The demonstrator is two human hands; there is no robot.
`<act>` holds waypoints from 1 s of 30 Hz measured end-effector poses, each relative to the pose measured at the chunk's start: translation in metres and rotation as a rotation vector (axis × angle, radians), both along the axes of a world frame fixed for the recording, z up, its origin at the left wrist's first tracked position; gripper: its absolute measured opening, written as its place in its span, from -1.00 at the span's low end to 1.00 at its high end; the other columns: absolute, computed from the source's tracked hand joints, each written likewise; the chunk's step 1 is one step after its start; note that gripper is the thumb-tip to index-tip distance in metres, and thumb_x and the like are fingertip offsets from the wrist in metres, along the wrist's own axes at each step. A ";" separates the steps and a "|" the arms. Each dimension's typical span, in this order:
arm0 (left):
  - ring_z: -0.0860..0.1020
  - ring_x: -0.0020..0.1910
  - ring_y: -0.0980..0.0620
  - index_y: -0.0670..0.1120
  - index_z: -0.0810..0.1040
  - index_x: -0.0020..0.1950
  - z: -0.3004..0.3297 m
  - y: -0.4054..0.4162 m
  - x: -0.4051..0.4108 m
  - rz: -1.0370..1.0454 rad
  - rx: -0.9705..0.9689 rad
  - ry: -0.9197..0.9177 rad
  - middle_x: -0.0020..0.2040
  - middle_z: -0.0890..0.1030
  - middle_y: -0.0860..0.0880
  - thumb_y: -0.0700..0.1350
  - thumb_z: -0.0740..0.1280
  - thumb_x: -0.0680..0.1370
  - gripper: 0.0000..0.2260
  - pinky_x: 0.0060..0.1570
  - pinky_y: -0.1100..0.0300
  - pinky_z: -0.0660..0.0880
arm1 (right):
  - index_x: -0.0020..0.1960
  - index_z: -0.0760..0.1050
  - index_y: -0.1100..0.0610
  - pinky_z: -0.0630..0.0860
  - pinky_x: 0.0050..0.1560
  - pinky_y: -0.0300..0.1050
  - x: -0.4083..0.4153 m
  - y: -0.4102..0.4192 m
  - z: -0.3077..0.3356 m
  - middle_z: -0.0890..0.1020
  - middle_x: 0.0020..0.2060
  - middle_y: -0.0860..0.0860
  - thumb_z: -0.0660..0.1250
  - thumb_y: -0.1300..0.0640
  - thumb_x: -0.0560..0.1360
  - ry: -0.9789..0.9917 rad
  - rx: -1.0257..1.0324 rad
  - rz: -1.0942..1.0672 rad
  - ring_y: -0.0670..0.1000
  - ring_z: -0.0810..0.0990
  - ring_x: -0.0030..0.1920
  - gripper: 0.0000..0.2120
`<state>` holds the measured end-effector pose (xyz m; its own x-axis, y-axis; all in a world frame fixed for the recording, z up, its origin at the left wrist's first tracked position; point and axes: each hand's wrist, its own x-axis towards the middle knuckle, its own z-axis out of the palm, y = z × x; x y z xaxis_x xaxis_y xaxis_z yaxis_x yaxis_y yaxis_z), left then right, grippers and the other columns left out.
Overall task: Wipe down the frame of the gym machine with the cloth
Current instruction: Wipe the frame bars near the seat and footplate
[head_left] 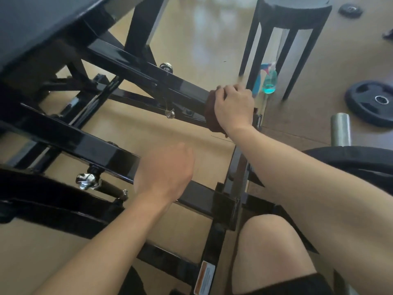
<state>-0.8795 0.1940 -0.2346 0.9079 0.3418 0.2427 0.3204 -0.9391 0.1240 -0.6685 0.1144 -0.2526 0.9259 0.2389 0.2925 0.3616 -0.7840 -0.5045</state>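
The gym machine's black steel frame (131,71) fills the left and middle of the head view, with several slanted bars running towards the right. My right hand (234,105) grips a dark brown cloth (209,116) wrapped round the right end of the upper bar. Most of the cloth is hidden under the hand. My left hand (165,169) rests on the near lower bar (95,152), blurred, fingers curled over its end; whether it grips is unclear.
A spray bottle with blue-green liquid (269,81) stands on the tan floor under a black stool (293,22). Weight plates (374,101) lie at the right, beside a grey roller (340,128). Chrome knobs (87,180) stick out of the frame. My bare knee (270,248) is bottom right.
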 end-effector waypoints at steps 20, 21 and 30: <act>0.31 -0.52 0.11 0.06 0.28 -0.25 -0.001 -0.003 0.001 0.018 0.056 -0.032 -0.43 0.33 0.13 0.02 0.12 0.69 -0.70 -0.48 0.26 0.12 | 0.33 0.56 0.10 0.51 0.18 0.06 -0.004 -0.057 -0.019 0.56 0.21 0.10 0.14 -0.09 0.70 -0.104 -0.058 0.149 0.12 0.50 0.17 -0.62; 0.28 -0.53 0.14 0.07 0.28 -0.24 -0.001 -0.003 0.000 0.015 0.050 -0.033 -0.43 0.33 0.15 0.03 0.12 0.69 -0.71 -0.47 0.32 0.07 | 0.31 0.57 0.12 0.51 0.18 0.07 -0.003 -0.053 -0.017 0.57 0.20 0.11 0.13 -0.09 0.71 -0.092 -0.060 0.124 0.13 0.51 0.16 -0.61; 0.21 -0.53 0.07 0.03 0.26 -0.29 0.000 -0.003 0.002 0.070 0.064 -0.002 -0.47 0.23 0.12 0.04 0.11 0.67 -0.67 -0.47 0.20 0.05 | 0.27 0.55 0.13 0.45 0.12 0.09 -0.015 0.127 0.031 0.56 0.19 0.13 0.07 -0.02 0.70 -0.243 -0.198 0.302 0.19 0.52 0.16 -0.64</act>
